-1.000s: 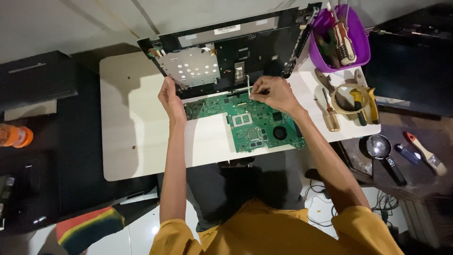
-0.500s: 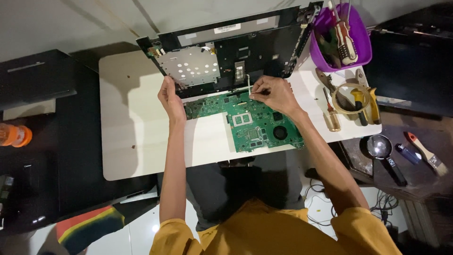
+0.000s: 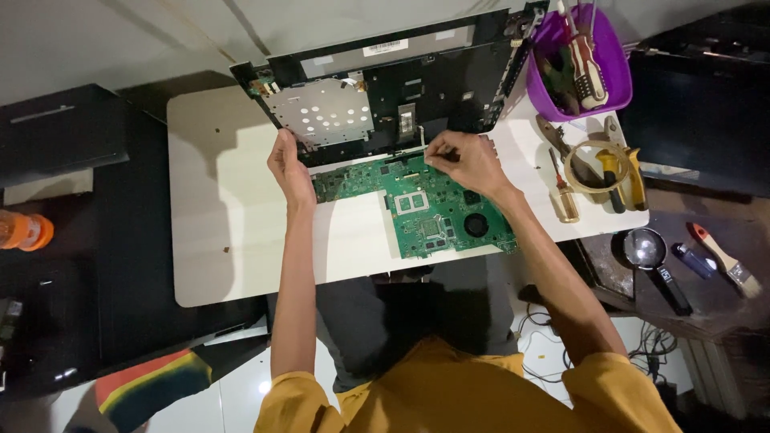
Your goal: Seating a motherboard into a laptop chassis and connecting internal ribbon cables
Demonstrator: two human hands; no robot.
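Both arms outstretched, left hand (image 3: 289,168) loosely curled, right hand (image 3: 465,160) with fingers pinched.

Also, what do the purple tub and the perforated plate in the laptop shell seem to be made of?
The purple tub looks like plastic: one even colour with a soft sheen and a smooth moulded rim. The perforated plate looks like thin bare metal, probably aluminium or steel: dull silver-grey with rows of punched round holes.

Circuit board (image 3: 417,204) before laptop case (image 3: 385,96), probably touching.
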